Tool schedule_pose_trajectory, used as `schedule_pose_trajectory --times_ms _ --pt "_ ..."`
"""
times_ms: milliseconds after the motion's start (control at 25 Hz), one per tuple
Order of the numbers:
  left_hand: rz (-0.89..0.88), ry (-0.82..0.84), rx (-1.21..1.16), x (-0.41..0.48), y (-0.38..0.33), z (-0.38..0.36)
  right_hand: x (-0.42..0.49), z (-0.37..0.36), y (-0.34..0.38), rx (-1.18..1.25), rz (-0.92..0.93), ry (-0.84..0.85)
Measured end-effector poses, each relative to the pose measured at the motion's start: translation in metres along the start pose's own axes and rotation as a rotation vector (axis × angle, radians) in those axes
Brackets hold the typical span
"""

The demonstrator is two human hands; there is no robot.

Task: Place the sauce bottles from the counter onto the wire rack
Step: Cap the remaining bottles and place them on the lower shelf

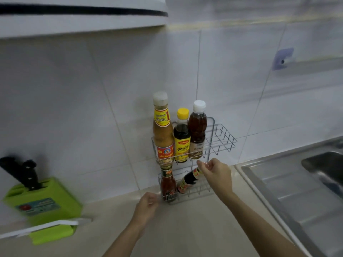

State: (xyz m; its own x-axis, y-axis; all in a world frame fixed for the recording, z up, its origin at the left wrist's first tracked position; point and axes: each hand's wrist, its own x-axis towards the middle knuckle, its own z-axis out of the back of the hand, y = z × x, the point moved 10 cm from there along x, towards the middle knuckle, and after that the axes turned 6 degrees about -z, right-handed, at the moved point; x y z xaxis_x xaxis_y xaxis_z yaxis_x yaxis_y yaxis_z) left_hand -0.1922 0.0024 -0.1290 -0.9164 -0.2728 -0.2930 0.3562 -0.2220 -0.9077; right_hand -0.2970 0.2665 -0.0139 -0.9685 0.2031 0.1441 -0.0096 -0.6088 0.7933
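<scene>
Beige counter (185, 229), wire rack (220, 138) at its back edge, green knife block (42, 203) left

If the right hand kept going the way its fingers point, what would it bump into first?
Probably the front wire of the rack's upper shelf, just ahead of the right hand and its fingertips; depth is hard to judge.

Three bottles (181, 135) on rack (222, 138) upper tier; knife block (42, 203) left; sink (297, 182) right.

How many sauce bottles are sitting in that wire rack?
5. Upper shelf: the tall orange bottle, yellow-capped dark bottle and white-capped brown bottle. Lower shelf: the upright red bottle and a leaning dark bottle. None seem hidden.
</scene>
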Motion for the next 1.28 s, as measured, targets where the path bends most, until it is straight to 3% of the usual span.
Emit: schedule_pose_trajectory --times_ms 160,320,480,640,1000,1280 --pt "0.0 0.068 0.062 0.007 0.001 -0.009 0.017 -0.03 0.021 -0.19 0.135 0.057" --pt "-0.015 0.148 0.089 0.004 -0.007 -0.025 0.02 -0.051 0.011 -0.041 0.101 0.11" --pt "-0.028 0.184 0.091 0.002 -0.016 -0.034 0.01 -0.092 -0.009 0.386 -0.063 0.431" --pt "-0.044 0.192 0.091 -0.001 -0.022 -0.038 -0.012 -0.122 -0.005 0.244 0.057 0.724" --pt "-0.047 0.167 0.097 0.001 -0.015 -0.041 -0.009 -0.114 0.003 -0.002 0.207 0.553" --pt "-0.056 0.202 0.225 0.01 -0.003 -0.038 -0.02 -0.11 -0.014 0.022 0.083 0.676"
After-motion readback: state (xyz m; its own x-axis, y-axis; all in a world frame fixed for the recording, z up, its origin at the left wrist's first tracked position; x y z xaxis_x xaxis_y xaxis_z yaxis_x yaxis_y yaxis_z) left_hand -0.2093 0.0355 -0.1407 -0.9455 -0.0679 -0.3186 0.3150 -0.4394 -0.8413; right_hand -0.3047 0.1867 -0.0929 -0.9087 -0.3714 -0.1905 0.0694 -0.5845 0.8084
